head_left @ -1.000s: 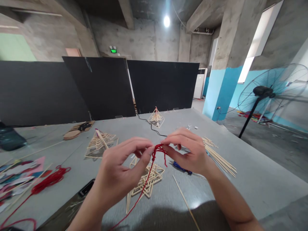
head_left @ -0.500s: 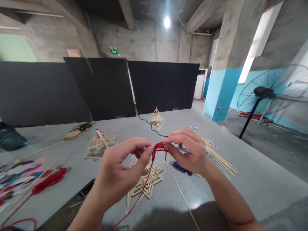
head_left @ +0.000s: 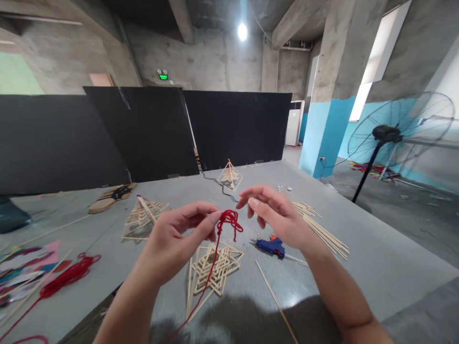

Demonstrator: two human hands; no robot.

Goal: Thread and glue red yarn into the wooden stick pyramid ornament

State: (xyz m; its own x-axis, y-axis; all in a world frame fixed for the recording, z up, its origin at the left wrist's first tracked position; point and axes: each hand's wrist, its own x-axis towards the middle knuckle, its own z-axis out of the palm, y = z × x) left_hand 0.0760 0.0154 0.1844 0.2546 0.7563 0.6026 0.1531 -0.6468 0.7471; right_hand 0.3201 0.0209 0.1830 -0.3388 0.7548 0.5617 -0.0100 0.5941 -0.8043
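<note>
My left hand [head_left: 175, 239] is raised over the grey table [head_left: 376, 267] and pinches a red string [head_left: 226, 220] just below a knotted loop. The string hangs down from the pinch toward me. My right hand [head_left: 276, 215] hovers just right of the loop with its fingers apart and holds nothing. Below both hands lies a flat star-shaped frame of wooden sticks [head_left: 211, 270].
A blue glue gun [head_left: 270, 246] lies under my right hand, with a bundle of wooden sticks [head_left: 322, 231] to its right. More stick frames [head_left: 141, 215] and a small stick pyramid [head_left: 230, 176] stand farther back. A red string pile [head_left: 68, 277] lies left. A standing fan [head_left: 390, 138] stands right.
My right hand has let go of the red string loop and opened, drawing slightly away to the right. My left hand keeps its pinch on the string. The view shifted a little.
</note>
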